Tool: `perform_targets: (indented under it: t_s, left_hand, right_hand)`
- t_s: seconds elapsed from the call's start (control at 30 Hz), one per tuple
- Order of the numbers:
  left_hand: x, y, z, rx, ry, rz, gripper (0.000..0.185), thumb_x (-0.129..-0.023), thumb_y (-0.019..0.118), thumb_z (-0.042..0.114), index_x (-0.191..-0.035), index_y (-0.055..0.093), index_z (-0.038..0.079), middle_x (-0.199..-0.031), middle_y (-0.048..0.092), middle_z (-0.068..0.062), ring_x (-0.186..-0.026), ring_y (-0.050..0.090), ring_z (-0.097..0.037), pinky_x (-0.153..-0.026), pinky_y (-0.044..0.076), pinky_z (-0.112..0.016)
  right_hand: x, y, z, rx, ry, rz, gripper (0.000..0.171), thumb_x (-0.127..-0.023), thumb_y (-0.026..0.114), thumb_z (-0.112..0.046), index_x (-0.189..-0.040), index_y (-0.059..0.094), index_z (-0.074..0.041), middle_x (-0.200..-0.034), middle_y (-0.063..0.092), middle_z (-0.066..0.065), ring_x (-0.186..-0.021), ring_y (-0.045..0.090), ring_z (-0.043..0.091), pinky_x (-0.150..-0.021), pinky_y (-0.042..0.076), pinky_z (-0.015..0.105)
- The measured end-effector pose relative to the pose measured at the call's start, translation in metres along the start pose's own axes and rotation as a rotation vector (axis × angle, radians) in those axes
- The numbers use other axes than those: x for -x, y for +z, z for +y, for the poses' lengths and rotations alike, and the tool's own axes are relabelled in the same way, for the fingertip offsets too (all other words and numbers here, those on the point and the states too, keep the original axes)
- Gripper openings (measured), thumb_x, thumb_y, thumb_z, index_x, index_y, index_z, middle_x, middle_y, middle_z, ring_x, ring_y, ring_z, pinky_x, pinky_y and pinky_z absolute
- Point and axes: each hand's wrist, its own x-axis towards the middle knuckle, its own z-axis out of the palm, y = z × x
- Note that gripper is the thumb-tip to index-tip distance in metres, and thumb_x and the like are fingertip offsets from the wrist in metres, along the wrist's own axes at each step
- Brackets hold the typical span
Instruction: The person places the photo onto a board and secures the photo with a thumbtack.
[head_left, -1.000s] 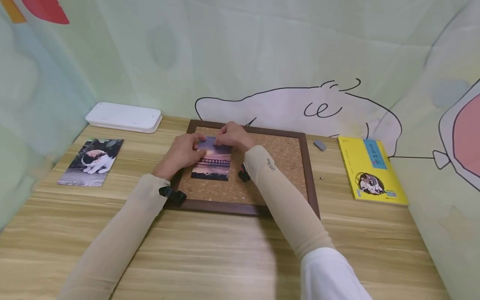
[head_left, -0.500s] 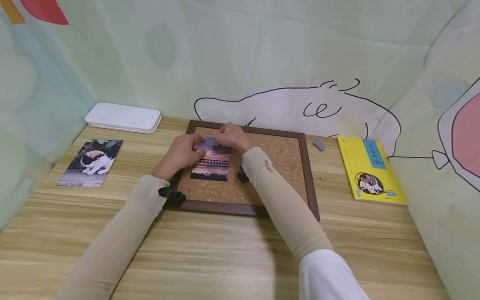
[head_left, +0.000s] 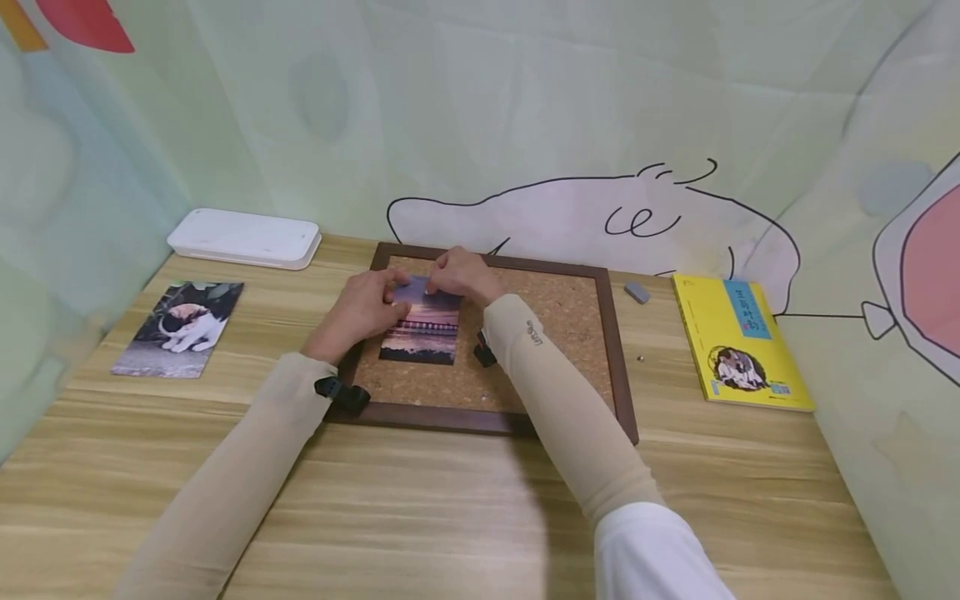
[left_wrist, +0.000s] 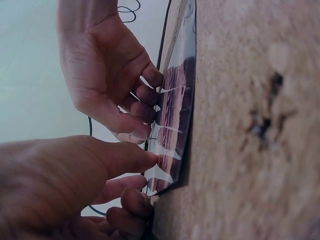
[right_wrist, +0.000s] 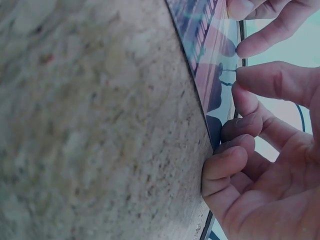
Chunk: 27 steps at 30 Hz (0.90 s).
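Note:
A sunset photo (head_left: pixel 420 329) lies on a brown-framed cork board (head_left: pixel 570 312) on the wooden table. Both hands meet at the photo's top edge. My left hand (head_left: pixel 382 293) presses a straight fingertip on the glossy photo (left_wrist: pixel 172 125) near its top left corner; the left hand (left_wrist: pixel 142 162) has its other fingers curled beneath. My right hand (head_left: pixel 442 279) pinches a thin pin (right_wrist: pixel 227 70) between thumb and forefinger, point against the photo (right_wrist: pixel 210 55). The right hand (right_wrist: pixel 250 85) rests its remaining curled fingers on the photo's edge and the cork.
A cat photo (head_left: pixel 180 329) lies at the left of the table, a flat white device (head_left: pixel 243 237) behind it. Right of the board are a small grey block (head_left: pixel 638 292), a tiny pin (head_left: pixel 641 358) and a yellow book (head_left: pixel 738 342). Fabric walls enclose the table.
Both hands stay at the photo's top edge; only the view has shifted slightly.

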Motion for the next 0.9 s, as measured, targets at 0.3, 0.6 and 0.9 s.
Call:
perform_targets:
  t_s: [0.3, 0.6, 0.9]
  left_hand:
    - [0.000, 0.000, 0.002, -0.014, 0.024, 0.010, 0.042, -0.094, 0.064, 0.019, -0.134, 0.059, 0.005, -0.084, 0.051, -0.010, -0.076, 0.046, -0.025, -0.067, 0.033, -0.036]
    - [0.002, 0.000, 0.002, -0.013, 0.017, 0.005, 0.043, -0.095, 0.065, 0.019, -0.135, 0.058, 0.004, -0.085, 0.051, -0.011, -0.078, 0.046, -0.026, -0.067, 0.033, -0.036]
    - [0.002, -0.003, 0.001, -0.010, 0.031, 0.015, 0.042, -0.094, 0.065, 0.019, -0.133, 0.059, 0.004, -0.084, 0.051, -0.010, -0.076, 0.046, -0.026, -0.067, 0.033, -0.036]
  right_hand:
    - [-0.002, 0.002, -0.002, 0.048, -0.017, -0.012, 0.020, -0.084, 0.071, -0.020, -0.067, 0.061, -0.013, -0.060, 0.045, -0.005, -0.060, 0.041, 0.013, -0.054, 0.032, 0.027]
    - [-0.002, 0.004, 0.000, 0.054, -0.022, -0.014, 0.018, -0.086, 0.071, -0.021, -0.071, 0.066, -0.012, -0.063, 0.050, -0.005, -0.062, 0.044, 0.012, -0.057, 0.033, 0.027]
    - [0.012, 0.003, 0.009, -0.040, -0.096, 0.085, 0.015, -0.086, 0.070, -0.022, -0.073, 0.066, -0.016, -0.075, 0.058, -0.005, -0.070, 0.051, 0.012, -0.062, 0.038, 0.026]
